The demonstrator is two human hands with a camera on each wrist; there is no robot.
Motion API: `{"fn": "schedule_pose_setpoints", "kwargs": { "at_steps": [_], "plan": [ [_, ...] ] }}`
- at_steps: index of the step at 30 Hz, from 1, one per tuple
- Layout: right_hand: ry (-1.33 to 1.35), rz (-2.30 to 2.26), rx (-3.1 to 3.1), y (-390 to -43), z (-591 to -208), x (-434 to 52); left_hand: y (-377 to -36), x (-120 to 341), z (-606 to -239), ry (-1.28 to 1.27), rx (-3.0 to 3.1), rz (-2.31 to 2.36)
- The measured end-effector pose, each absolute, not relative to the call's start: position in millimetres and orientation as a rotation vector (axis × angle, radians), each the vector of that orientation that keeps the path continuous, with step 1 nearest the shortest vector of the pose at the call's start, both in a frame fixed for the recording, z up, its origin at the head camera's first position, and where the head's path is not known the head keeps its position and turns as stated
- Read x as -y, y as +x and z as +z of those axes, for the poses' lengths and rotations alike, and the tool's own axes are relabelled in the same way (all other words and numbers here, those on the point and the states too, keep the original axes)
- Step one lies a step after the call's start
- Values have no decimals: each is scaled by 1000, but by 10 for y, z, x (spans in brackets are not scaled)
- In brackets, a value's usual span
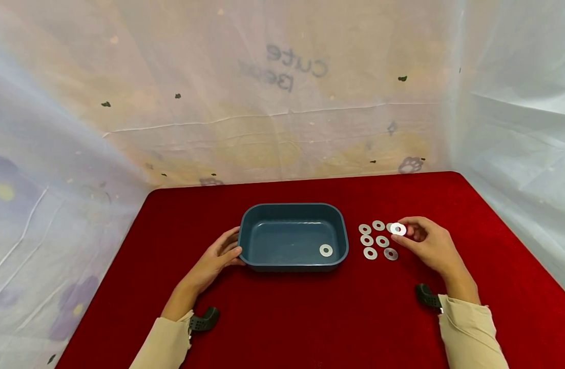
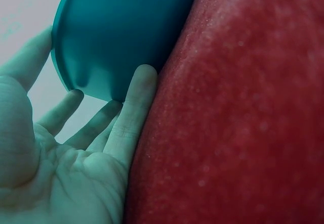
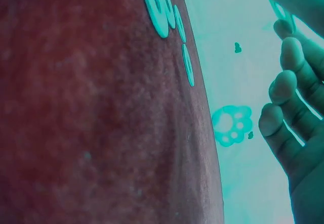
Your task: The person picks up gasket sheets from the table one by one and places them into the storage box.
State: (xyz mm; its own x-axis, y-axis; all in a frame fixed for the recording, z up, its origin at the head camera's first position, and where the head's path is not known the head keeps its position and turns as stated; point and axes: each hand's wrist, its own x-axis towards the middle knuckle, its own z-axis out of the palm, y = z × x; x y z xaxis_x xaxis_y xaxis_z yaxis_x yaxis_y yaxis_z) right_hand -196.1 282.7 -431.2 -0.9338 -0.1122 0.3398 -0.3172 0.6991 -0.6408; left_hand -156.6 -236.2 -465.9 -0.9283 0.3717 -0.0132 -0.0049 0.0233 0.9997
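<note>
My right fingers (image 1: 415, 221) pinched a metal washer (image 1: 397, 224) above loose washers (image 1: 386, 242), nearer the bench's (image 1: 310, 318) right edge; my left fingers (image 2: 130, 115), spread apart, touched the blue tub (image 1: 293, 266).

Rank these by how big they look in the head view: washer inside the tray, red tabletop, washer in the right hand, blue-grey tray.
1. Red tabletop
2. Blue-grey tray
Unranked below these: held washer and tray washer. The held one looks slightly larger, but may just be nearer the camera.
</note>
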Motion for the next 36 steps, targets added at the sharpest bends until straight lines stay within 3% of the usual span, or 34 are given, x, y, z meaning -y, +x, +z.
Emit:
{"fn": "schedule_pose_setpoints", "kwargs": {
  "at_steps": [36],
  "plan": [
    [527, 996, 2572, -1921, -4164, -2584, -1574, 2372, -4670, 440, -1996, 2024]
  ]
}}
